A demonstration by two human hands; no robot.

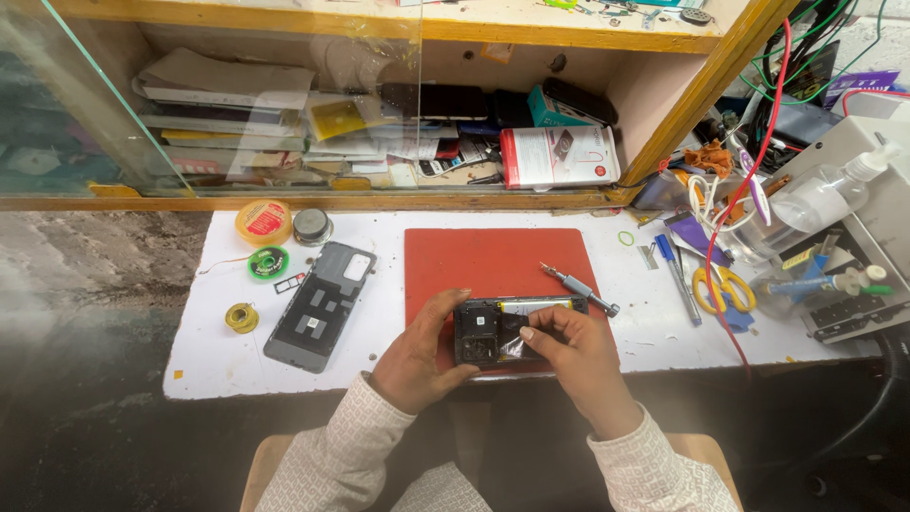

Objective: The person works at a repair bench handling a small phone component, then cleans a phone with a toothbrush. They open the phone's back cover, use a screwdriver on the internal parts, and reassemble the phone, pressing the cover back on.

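two hands hold an opened phone (507,330) on the red mat (493,261): left hand (417,356) grips its left end, right hand (569,346) pinches, apparently, a film inside. left of mat, back cover (320,305); right, screwdriver (580,288). hard pulling could tear it.

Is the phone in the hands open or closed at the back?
Open: the phone shows bare inner parts, and its back cover lies apart.
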